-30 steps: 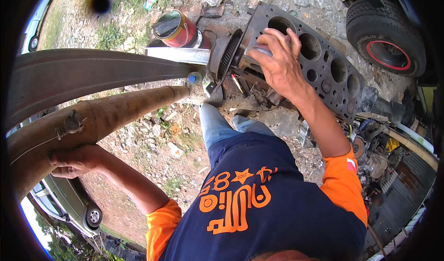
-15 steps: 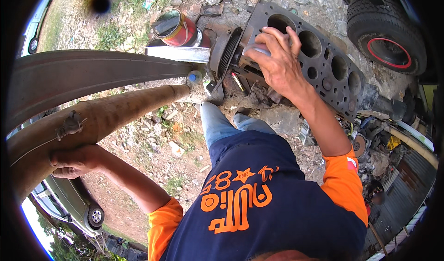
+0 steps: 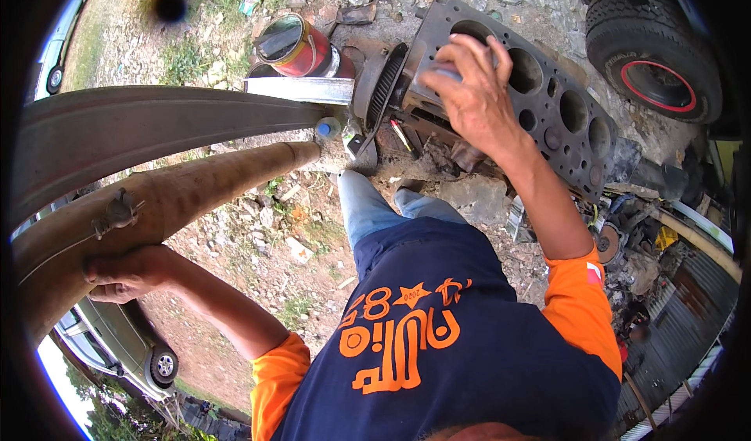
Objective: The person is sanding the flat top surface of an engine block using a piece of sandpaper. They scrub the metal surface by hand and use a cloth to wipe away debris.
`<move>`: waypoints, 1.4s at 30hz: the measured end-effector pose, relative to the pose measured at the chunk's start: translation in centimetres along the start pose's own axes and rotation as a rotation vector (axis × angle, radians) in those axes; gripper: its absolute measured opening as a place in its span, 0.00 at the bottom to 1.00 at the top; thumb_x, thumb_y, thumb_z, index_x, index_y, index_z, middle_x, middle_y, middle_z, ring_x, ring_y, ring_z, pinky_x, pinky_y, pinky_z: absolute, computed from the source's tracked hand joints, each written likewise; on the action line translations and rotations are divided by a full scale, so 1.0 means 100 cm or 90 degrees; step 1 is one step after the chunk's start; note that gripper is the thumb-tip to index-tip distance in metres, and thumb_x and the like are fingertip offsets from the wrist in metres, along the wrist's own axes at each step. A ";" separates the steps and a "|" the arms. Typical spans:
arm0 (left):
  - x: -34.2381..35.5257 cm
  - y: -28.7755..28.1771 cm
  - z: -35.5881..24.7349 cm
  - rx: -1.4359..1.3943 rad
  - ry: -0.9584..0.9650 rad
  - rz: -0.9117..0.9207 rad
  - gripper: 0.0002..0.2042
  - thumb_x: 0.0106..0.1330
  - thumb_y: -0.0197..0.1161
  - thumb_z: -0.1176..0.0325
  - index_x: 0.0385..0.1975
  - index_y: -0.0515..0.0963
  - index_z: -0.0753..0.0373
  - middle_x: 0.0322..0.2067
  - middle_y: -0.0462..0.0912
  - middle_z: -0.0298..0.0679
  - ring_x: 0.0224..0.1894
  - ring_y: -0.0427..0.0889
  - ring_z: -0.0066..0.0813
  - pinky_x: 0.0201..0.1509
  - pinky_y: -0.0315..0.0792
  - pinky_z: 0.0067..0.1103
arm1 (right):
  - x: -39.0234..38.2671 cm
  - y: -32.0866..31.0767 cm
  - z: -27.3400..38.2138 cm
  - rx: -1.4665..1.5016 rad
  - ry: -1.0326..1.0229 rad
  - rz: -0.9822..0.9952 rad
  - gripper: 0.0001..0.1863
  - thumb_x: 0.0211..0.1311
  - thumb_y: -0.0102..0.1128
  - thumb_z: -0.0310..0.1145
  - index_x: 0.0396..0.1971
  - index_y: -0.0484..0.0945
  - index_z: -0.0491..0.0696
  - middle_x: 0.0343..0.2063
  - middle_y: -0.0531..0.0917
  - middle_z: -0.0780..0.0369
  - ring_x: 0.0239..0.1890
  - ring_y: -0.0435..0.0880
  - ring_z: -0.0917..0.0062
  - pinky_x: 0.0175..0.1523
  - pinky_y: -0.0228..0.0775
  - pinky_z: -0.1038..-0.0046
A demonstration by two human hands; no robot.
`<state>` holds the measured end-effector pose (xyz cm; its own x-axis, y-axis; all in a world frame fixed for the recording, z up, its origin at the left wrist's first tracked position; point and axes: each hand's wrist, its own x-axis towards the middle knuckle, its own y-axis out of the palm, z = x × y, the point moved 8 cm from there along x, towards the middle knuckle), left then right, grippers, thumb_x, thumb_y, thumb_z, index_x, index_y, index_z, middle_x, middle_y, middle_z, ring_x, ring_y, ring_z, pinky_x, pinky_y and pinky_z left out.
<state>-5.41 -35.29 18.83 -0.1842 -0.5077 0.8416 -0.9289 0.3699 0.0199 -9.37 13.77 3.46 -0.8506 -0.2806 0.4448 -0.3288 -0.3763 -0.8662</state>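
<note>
My right hand point(image 3: 479, 101) is over the top face of a grey engine block point(image 3: 547, 120), near its first large cylinder bore. Its fingers are bent around a small pale grey piece point(image 3: 447, 74), mostly covered by the hand and pressed to the metal; its kind I cannot make out. On the left, my left hand point(image 3: 131, 274) is braced against a thick brown pole point(image 3: 180, 191), fingers curled round its lower side. A wire-tied knob point(image 3: 121, 213) sits on the pole just above that hand.
A red paint can point(image 3: 301, 50) stands beyond a pale metal channel point(image 3: 313, 89). A curved dark beam point(image 3: 172, 112) runs above the pole. Near the block lie a blue-capped bottle point(image 3: 328, 128) and a red-and-white pen-like item point(image 3: 400, 134). A tyre point(image 3: 653, 58) stands at far right.
My right hand has shifted slightly to the right over the engine block, with the grey piece still under its fingers. The left hand stays on the pole.
</note>
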 end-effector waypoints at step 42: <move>0.000 0.001 -0.003 0.004 -0.003 0.001 0.36 0.80 0.62 0.46 0.64 0.69 0.81 0.57 0.78 0.62 0.54 0.84 0.41 0.60 0.82 0.35 | -0.010 -0.008 -0.002 -0.024 0.004 0.004 0.15 0.60 0.68 0.23 0.43 0.91 0.59 0.51 0.83 0.64 0.71 0.74 0.65 0.80 0.40 0.43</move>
<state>-5.45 -35.04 18.99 -0.1877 -0.5106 0.8391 -0.9303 0.3666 0.0150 -8.30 14.52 3.69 -0.8554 -0.2773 0.4375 -0.3380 -0.3412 -0.8771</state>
